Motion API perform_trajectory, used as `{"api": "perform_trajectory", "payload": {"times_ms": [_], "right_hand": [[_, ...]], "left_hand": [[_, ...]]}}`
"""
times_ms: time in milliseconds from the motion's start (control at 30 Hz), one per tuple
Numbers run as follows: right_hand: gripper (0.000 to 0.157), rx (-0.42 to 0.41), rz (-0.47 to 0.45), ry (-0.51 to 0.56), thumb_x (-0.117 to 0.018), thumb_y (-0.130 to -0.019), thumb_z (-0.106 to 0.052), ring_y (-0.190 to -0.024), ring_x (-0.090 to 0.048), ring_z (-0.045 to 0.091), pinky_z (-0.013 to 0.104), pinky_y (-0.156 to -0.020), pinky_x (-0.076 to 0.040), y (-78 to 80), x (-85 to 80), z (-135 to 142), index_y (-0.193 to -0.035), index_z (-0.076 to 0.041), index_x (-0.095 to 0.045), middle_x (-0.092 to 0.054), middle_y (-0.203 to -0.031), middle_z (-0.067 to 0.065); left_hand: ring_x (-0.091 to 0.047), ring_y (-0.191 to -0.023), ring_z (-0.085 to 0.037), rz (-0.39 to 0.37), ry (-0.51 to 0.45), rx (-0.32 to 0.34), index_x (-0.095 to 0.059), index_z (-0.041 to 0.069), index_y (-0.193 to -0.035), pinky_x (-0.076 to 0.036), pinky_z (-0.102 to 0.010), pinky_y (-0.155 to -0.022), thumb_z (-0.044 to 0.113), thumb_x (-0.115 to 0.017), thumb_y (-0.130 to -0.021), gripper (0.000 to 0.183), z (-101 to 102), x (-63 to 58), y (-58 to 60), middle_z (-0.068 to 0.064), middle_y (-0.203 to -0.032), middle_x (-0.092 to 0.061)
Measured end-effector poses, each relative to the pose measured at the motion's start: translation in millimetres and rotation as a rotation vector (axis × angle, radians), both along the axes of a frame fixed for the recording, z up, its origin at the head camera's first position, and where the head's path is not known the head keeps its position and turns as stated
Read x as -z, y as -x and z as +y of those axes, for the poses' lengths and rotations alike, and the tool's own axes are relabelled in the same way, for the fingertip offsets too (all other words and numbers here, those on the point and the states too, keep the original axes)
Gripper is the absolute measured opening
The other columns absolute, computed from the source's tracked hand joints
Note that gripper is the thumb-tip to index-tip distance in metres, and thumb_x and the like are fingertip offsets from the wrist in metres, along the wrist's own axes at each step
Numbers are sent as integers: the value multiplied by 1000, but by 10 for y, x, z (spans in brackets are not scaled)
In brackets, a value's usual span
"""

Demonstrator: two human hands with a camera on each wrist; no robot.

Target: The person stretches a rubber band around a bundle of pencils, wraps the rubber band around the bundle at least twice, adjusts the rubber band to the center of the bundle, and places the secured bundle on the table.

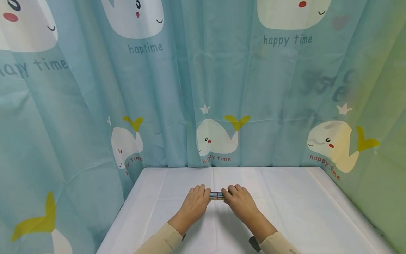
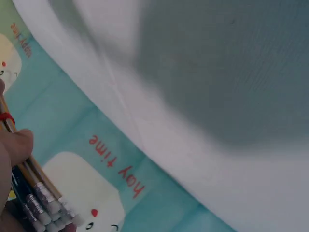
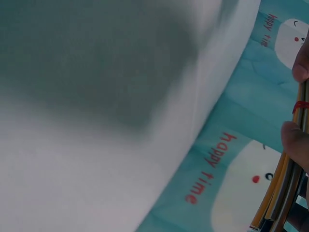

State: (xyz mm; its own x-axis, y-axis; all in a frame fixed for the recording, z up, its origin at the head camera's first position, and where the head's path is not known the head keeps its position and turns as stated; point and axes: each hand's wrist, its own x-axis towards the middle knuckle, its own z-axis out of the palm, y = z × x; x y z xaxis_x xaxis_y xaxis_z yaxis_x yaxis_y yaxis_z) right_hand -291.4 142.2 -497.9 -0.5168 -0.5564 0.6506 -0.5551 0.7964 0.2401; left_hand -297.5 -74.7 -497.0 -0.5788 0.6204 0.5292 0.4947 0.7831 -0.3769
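A bundle of pencils [image 1: 217, 195] is held level above the table between my two hands, a red band round its middle. My left hand [image 1: 197, 201] grips one end; in the left wrist view the pencils [image 2: 35, 174] show white erasers in silvery ferrules beyond the thumb. The other end is in my right hand [image 1: 240, 203]. In the right wrist view, the thumb presses along the pencils [image 3: 282, 188] just below the red band [image 3: 300, 105], and their plain ends stick out past the fingers. Most of the bundle is hidden by the hands in the head view.
A white cloth with fold creases covers the table [image 1: 285, 197]. Behind and at both sides hangs a blue-green curtain [image 1: 219, 81] printed with whales, close against the table's back edge. A dark object [image 1: 254, 243] shows beside the right sleeve.
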Motion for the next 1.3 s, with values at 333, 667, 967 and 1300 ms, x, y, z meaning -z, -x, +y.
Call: {"api": "perform_trajectory", "payload": {"times_ms": [333,667,967,1300], "right_hand": [[42,49,-126,-44,-89,-63,-31,-71,-54,15,30,-57,-46,57,235,-53,-96,-16,-70,-59,-83,-2],[29,70,-299,-133,-86,-68,-20,-69,-55,13,26,-58,-47,70,320,-86,-94,-17,-73,-63,-84,-2],[28,68,-399,-128,-86,-70,-21,-69,-54,11,25,-60,-47,92,390,-79,-94,-17,-74,-63,-83,-3],[29,45,-599,-55,-84,-71,-25,-73,-55,8,27,-68,-49,159,404,-40,-97,-16,-74,-60,-83,-8]], "left_hand": [[-50,-71,-15,-116,-54,-2,-58,18,-91,-37,-29,-63,39,-83,-73,38,-32,167,65,4,-78,-50],[-52,-63,-12,-341,-86,-42,-65,21,-83,-35,-27,-55,32,-88,-64,31,-21,298,87,7,-71,-58],[-53,-63,-12,-407,-59,-62,-69,21,-85,-38,-27,-55,31,-88,-66,29,-7,350,91,6,-71,-59],[-54,-67,-11,-538,-93,-53,-70,19,-88,-44,-30,-62,27,-86,-70,25,-21,352,178,7,-73,-59]]}}
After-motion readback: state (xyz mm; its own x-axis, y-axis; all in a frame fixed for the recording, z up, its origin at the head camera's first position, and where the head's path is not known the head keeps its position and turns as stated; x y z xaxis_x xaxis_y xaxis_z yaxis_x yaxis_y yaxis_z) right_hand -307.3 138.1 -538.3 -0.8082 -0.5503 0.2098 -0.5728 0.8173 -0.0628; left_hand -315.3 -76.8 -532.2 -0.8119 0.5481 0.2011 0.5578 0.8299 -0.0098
